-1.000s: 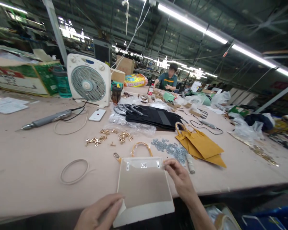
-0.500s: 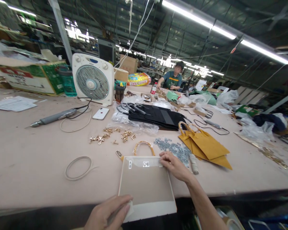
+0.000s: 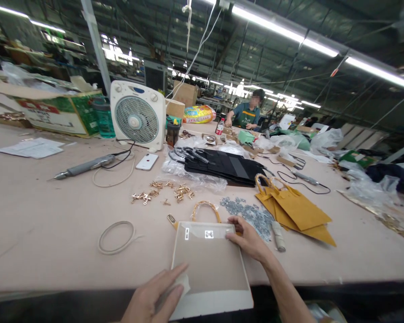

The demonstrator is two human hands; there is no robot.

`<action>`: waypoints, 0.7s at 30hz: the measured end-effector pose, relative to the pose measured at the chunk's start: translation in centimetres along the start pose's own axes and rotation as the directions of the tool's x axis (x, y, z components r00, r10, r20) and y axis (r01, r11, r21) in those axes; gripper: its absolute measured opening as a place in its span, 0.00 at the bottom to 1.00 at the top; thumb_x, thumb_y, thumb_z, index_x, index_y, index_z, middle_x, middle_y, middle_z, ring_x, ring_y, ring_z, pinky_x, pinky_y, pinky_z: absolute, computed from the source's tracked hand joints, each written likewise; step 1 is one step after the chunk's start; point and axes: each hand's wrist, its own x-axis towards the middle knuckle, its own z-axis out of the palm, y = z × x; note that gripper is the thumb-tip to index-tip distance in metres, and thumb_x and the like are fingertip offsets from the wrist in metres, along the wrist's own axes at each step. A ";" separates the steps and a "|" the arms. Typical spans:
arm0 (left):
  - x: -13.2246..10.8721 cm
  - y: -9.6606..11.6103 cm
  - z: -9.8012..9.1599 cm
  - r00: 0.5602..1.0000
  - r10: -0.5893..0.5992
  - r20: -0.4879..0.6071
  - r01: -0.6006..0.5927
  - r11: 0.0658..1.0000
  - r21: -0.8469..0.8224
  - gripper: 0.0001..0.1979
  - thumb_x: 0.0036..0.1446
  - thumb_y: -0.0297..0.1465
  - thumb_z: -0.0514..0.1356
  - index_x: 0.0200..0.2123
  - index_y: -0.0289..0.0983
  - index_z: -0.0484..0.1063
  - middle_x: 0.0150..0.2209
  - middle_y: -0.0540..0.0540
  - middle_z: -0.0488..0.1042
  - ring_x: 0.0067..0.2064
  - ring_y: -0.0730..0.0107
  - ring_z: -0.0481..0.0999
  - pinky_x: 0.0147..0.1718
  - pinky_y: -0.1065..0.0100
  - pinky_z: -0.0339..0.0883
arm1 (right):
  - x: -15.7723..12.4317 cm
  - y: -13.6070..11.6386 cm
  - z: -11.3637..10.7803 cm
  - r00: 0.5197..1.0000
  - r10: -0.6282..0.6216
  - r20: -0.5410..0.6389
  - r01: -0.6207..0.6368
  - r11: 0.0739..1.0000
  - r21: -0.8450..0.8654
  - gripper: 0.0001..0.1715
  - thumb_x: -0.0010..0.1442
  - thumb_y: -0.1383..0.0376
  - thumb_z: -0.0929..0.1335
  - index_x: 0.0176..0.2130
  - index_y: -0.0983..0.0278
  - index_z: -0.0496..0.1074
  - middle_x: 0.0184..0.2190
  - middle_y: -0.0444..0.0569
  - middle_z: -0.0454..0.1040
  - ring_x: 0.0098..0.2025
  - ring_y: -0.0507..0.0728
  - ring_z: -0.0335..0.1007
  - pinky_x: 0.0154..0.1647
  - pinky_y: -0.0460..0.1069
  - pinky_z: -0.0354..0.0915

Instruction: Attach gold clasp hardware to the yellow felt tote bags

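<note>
In front of me at the table's edge lies a beige bag panel point(image 3: 211, 260) with a pale border. Small silvery metal pieces sit in a row along its top strip. Beyond its top edge arches a yellow handle point(image 3: 205, 204) wrapped in clear plastic, with a gold-toned fitting point(image 3: 171, 219) at the left. My right hand point(image 3: 247, 235) grips the panel's upper right corner, thumb on the face and fingers over the edge. My left hand point(image 3: 158, 294) is at the lower left, a small whitish scrap point(image 3: 186, 283) pinched between thumb and forefinger.
Gold-toned hardware point(image 3: 182, 193) and grey metal plates point(image 3: 247, 215) lie beyond the panel. Yellow bag pieces point(image 3: 294, 208) are at right, black ones point(image 3: 222, 163) behind. A corded grey tool point(image 3: 87, 167), phone point(image 3: 147, 162), fan point(image 3: 138, 115) and cord coil point(image 3: 116, 237) are leftward. A co-worker point(image 3: 247, 114) sits opposite.
The view has shifted slightly, so everything appears a little further right and mostly lower. My left forefinger has straightened over the panel; my right hand keeps its corner.
</note>
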 end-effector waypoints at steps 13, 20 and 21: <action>0.2 5.9 -2.2 0.990 -0.085 0.115 0.075 0.993 0.094 0.29 0.71 0.31 0.49 0.74 0.41 0.54 0.50 0.44 0.79 0.51 0.60 0.78 0.56 0.60 0.69 | -1.2 -2.4 3.7 0.863 -0.293 -0.411 0.195 0.944 -0.265 0.17 0.66 0.51 0.70 0.46 0.59 0.78 0.46 0.53 0.80 0.47 0.63 0.76 0.54 0.59 0.71; 0.0 5.3 -1.6 0.991 0.022 0.130 -0.044 0.984 0.174 0.31 0.71 0.28 0.49 0.75 0.40 0.51 0.69 0.41 0.67 0.67 0.59 0.70 0.67 0.56 0.63 | -5.4 -11.9 7.0 0.795 -0.592 0.132 0.606 0.784 -0.136 0.16 0.69 0.62 0.71 0.56 0.56 0.76 0.51 0.50 0.81 0.52 0.60 0.78 0.57 0.54 0.72; 0.0 5.2 -1.6 0.991 0.036 0.131 -0.059 0.982 0.180 0.31 0.71 0.27 0.49 0.75 0.40 0.50 0.70 0.41 0.66 0.67 0.59 0.70 0.67 0.56 0.63 | -5.6 -12.5 7.4 0.780 -0.606 0.159 0.624 0.771 -0.125 0.15 0.69 0.63 0.71 0.55 0.56 0.76 0.50 0.50 0.81 0.51 0.59 0.78 0.55 0.54 0.73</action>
